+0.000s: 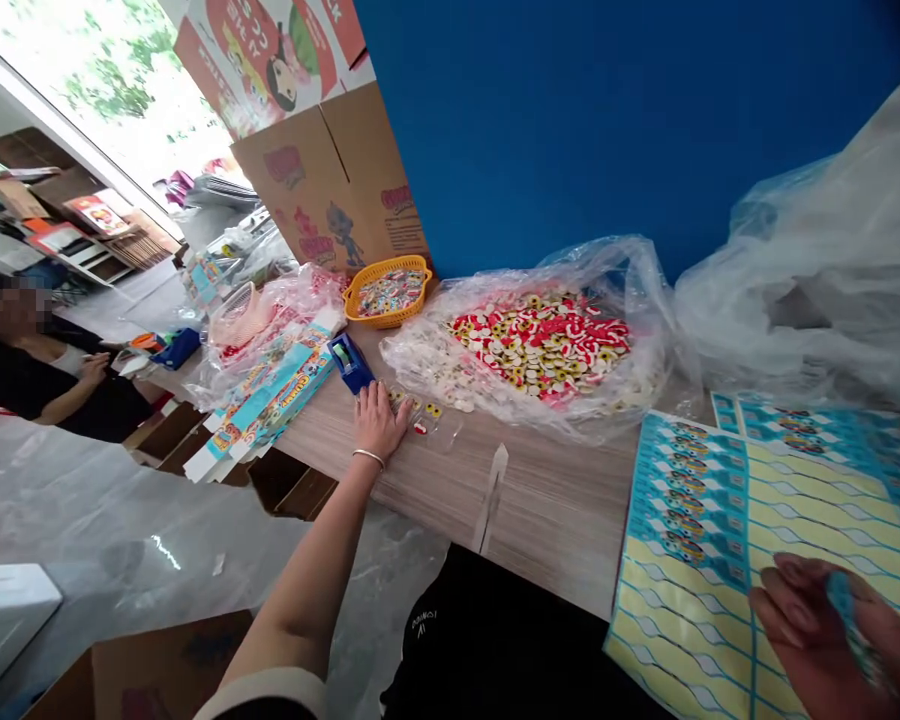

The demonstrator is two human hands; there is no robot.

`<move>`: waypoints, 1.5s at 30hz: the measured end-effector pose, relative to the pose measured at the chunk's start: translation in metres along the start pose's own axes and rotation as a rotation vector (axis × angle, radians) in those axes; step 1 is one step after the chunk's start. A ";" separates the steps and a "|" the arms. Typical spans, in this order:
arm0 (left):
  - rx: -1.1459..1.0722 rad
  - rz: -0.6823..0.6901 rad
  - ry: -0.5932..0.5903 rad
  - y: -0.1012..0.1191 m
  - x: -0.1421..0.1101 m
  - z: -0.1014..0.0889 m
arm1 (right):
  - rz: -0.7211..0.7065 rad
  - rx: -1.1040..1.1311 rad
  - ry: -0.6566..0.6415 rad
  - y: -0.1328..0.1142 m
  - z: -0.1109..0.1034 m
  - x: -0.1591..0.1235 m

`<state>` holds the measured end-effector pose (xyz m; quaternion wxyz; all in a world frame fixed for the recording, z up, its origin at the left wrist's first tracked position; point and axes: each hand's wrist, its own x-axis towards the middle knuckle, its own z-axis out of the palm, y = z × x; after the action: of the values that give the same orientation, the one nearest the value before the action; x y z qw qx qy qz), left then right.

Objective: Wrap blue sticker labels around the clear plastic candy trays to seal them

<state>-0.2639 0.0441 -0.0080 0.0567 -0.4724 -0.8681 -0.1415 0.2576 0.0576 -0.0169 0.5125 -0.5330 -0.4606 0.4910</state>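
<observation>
My left hand point(379, 420) lies flat on the table with its fingers stretched out, beside a blue tape dispenser point(352, 362). By its fingertips are a few small yellow-and-white pieces point(432, 410) and a red-and-white one point(420, 427), along with what looks like clear packaging point(450, 435). At the lower right my right hand point(802, 610) is closed, pinching a blue printed sticker point(841, 600). It hovers over a sticker sheet point(667, 590) whose yellow backing shows where labels are gone; blue printed labels point(686, 490) remain in its upper left.
Against the blue wall lies a clear bag point(630, 270) of small red, white and yellow pieces. A yellow basket point(370, 318) stands by cardboard boxes point(330, 180). Flat printed cartons point(270, 395) lie left. Another person point(52, 360) is at far left. A pale strip point(491, 495) crosses the table's front edge.
</observation>
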 end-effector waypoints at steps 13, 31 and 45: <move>0.187 0.078 -0.072 0.050 -0.056 -0.005 | 0.418 0.434 -0.067 -0.039 0.055 -0.025; -0.147 0.285 -0.109 0.163 -0.159 -0.031 | 0.424 0.498 -0.167 -0.033 0.064 -0.041; -1.592 -0.395 -1.072 0.207 -0.186 -0.061 | -0.160 -0.330 -0.245 -0.041 0.109 -0.053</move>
<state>0.0090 -0.0172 0.0465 -0.7052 -0.2204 -0.4931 -0.4593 0.1445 0.0178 0.0280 0.3959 -0.5079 -0.6341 0.4280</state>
